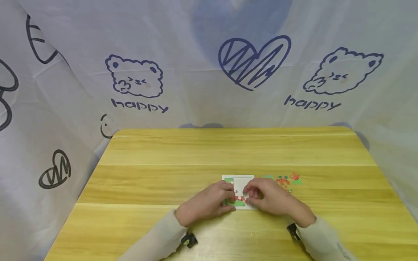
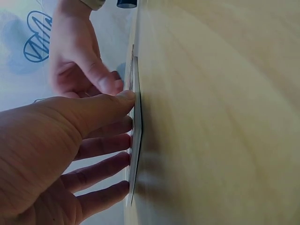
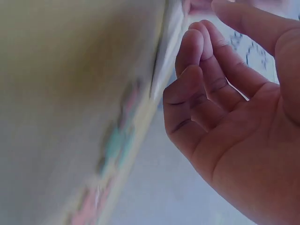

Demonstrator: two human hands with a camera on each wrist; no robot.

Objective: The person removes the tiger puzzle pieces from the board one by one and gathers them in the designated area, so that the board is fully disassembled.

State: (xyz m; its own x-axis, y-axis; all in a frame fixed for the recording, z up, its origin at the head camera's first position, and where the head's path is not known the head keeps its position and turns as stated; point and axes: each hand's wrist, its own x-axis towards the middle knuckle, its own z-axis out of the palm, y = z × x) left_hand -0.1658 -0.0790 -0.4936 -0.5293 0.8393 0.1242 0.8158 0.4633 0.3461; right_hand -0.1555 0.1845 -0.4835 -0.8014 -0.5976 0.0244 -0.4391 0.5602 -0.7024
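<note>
A small white-framed jigsaw puzzle tray (image 1: 240, 176) lies on the table, with green and red pieces (image 1: 237, 203) set along its left and lower parts. My left hand (image 1: 212, 200) rests its fingertips on the tray's left side; the left wrist view shows those fingers (image 2: 101, 149) fairly straight against the thin board (image 2: 136, 136). Over the tray's right side is my right hand (image 1: 272, 197), fingers bent and thumb apart. In the right wrist view no piece shows between the right thumb (image 3: 248, 23) and fingers. The hands partly cover the tray.
Loose puzzle pieces (image 1: 295, 176), orange, green and teal, lie on the table just right of the tray, partly behind the right hand. The wooden table (image 1: 156, 156) meets white printed cloth (image 1: 196, 83) at its back and sides. Dark devices sit at both wrists.
</note>
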